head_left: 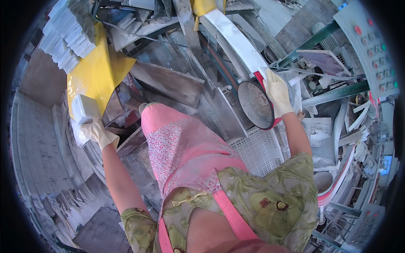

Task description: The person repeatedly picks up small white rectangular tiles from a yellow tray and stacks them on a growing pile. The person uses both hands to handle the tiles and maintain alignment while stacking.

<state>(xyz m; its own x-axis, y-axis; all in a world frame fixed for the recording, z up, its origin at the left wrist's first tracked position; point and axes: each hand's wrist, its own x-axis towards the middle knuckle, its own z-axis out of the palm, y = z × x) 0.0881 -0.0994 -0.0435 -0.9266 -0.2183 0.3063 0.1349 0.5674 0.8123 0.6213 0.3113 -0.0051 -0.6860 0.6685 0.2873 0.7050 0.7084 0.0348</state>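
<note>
My left hand (99, 131), in a cream rubber glove, is closed on a small stack of white tiles (85, 108) over a wet yellow sheet (95, 74). On the right, my right hand (278, 92), gloved alike, has its fingers bent together at the near end of a long white stone strip (236, 38). What lies under those fingertips is mostly hidden by the glove. Just left of that hand is a round, dark-rimmed wheel (254, 104) with a dusty grey face and a red outer edge. The strip runs away from it toward the top.
Stacked pale stone strips (69, 31) stand at the upper left. A control panel (371, 50) with red and green buttons is at the upper right, near green metal bars (337, 93). A white perforated crate (259, 152) sits below the wheel. Stone boards (168, 83) lean ahead.
</note>
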